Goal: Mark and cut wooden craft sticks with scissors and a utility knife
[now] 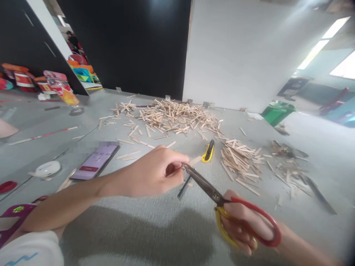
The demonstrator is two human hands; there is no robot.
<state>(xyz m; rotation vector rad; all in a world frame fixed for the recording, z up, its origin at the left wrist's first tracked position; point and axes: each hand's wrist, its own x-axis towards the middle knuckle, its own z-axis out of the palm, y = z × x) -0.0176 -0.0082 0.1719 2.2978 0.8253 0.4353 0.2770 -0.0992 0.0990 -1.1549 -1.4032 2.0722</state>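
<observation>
My right hand (241,223) grips a pair of scissors (203,184) with one red and one yellow handle loop. The metal blades look closed or nearly so, and their tips meet the fingertips of my left hand (158,171). Thumb and forefinger of that hand are pinched together; what lies between them is too small to make out. Just past the fingertips a pale wooden stick (195,160) shows, and I cannot tell whether it is held or lying. Beneath the blades lies a thin dark bar (184,187). Beyond sits a yellow and black utility knife (208,150).
A big heap of wooden sticks (177,116) spreads at the back, with a smaller pile (240,159) to the right. At left are a phone (95,161), a white earbud case (48,169) and a tilted bottle (65,92). Black and white panels rise behind; a green bin (277,112) stands right.
</observation>
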